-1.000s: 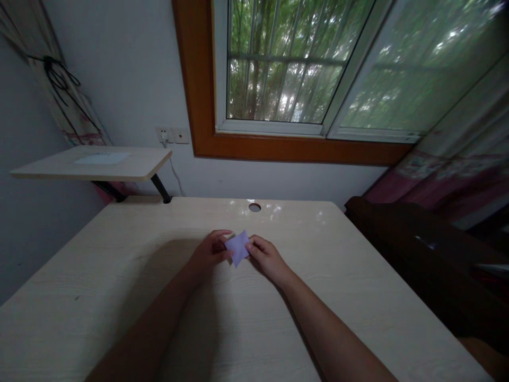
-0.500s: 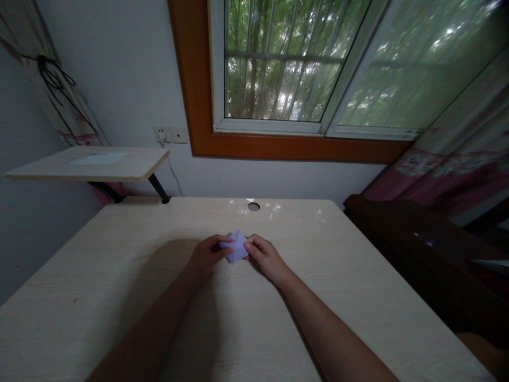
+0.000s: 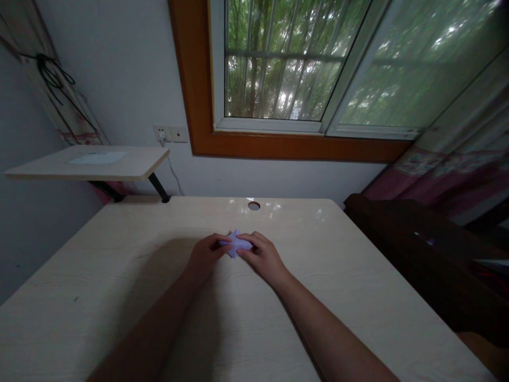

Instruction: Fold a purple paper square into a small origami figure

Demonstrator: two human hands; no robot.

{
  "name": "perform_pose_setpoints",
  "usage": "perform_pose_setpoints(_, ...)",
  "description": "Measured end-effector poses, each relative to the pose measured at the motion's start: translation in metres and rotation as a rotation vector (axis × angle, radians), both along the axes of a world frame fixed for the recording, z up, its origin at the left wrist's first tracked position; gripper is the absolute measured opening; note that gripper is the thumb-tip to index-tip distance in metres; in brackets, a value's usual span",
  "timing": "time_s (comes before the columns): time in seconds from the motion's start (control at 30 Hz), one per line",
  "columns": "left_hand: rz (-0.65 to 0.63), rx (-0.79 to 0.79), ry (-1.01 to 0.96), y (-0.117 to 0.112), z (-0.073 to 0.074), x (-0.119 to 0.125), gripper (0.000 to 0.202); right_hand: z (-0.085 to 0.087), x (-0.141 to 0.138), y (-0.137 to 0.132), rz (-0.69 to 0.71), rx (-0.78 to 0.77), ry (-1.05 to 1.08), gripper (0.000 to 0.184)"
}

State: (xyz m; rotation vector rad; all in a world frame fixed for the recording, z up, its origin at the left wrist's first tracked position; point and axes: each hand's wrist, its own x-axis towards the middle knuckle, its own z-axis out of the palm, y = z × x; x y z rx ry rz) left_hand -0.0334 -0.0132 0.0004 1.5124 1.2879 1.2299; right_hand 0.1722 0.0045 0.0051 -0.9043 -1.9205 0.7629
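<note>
A small folded piece of purple paper (image 3: pixel 235 244) is held between my two hands, just above or on the pale wooden desk (image 3: pixel 254 318). My left hand (image 3: pixel 207 254) pinches its left corner between thumb and fingers. On the other side, my right hand (image 3: pixel 262 255) grips the right part, its thumb along the lower edge and its fingers along the upper one. The paper's top and bottom points stick out between the hands. Fingers cover both side corners in part.
A raised shelf (image 3: pixel 147 164) on black legs stands at the back left, with a white sheet (image 3: pixel 97 157) on it. A round cable hole (image 3: pixel 253 206) lies near the desk's back edge. Dark furniture (image 3: pixel 401 254) borders the right side, below a curtain (image 3: pixel 445 170).
My right hand has shifted its hold from a pinch at the right corner to a grip over the upper and lower edges. My left hand stays nearly still.
</note>
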Motion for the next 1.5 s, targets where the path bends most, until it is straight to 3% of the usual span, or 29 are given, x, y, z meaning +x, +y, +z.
perform_pose_setpoints(0.2, -0.015, 0.048, 0.038, 0.001, -0.001, 0.000, 0.021, 0.003, 0.000, 0.000, -0.014, 0.037, 0.035, 0.021)
perform_pose_setpoints(0.47, -0.024, 0.242, 0.204, 0.000, 0.002, 0.000, 0.016, 0.001, 0.000, -0.001, -0.026, 0.030, 0.053, 0.019)
perform_pose_setpoints(0.97, 0.003, 0.329, 0.217, -0.001, 0.002, 0.002, 0.012, 0.000, -0.002, -0.002, -0.041, 0.052, 0.065, 0.016)
perform_pose_setpoints(1.2, 0.011, 0.405, 0.286, -0.004, 0.009, 0.006, 0.005, -0.001, -0.005, -0.005, -0.097, 0.142, 0.044, 0.015)
perform_pose_setpoints(1.5, 0.015, 0.437, 0.349, -0.004, 0.007, 0.004, 0.002, 0.008, -0.005, -0.010, -0.143, 0.265, -0.091, 0.011)
